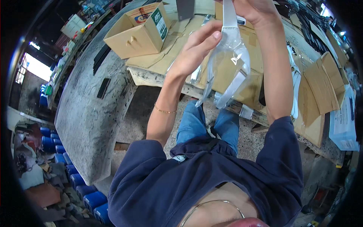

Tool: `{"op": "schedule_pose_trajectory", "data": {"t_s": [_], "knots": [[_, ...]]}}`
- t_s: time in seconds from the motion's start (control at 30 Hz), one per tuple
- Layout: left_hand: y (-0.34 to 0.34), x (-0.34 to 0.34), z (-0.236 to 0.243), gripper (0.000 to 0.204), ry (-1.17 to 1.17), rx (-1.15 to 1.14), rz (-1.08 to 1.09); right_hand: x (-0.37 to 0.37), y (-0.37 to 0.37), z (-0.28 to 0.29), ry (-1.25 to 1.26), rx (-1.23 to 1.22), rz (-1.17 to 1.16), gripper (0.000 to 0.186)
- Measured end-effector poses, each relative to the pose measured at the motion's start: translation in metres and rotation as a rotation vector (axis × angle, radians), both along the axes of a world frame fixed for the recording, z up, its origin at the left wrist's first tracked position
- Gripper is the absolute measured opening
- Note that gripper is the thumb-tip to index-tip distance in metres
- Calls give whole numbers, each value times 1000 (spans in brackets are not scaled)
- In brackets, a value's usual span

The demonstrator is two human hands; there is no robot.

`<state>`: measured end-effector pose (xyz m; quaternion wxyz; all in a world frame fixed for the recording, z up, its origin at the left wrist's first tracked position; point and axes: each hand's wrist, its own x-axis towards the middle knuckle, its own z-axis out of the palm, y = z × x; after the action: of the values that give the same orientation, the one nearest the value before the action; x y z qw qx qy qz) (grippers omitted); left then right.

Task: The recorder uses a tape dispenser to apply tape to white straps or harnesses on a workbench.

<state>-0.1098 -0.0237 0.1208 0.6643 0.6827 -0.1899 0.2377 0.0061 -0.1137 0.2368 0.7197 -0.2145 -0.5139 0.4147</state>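
Note:
Near the top of the head view, my left hand (198, 47) pinches the mouth of a clear plastic bag (227, 56) between thumb and fingers. The bag hangs down, with a looped white strap (233, 87) showing through the film. A white strap end (229, 15) stands out above the bag. My right hand (257, 11) is closed at that upper end, its fingers partly cut off by the top edge. Whether both strap parts are one piece I cannot tell. Below them is cardboard (244, 89) on the worktable.
An open cardboard box (136, 41) stands at the left on flattened cardboard. Dark strips (103, 88) lie on a grey table at left. White straps (295, 90) and another open carton (321, 87) are at right. Blue containers (94, 200) line the floor at lower left.

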Motion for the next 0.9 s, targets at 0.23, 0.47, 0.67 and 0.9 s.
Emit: {"op": "schedule_pose_trajectory", "data": {"t_s": [0.23, 0.47, 0.67, 0.9], "knots": [[4, 77, -32, 95, 168, -351, -748, 54, -6, 7, 17, 172, -196, 10], [22, 127, -163, 50, 639, -265, -900, 156, 4, -25, 485, 412, 68, 21], [35, 84, -208, 38, 751, -376, -303, 297, 54, -150, 882, 199, -44, 46], [57, 176, -286, 39, 667, -209, 306, 437, 58, -291, 108, -912, -1274, 33]]}}
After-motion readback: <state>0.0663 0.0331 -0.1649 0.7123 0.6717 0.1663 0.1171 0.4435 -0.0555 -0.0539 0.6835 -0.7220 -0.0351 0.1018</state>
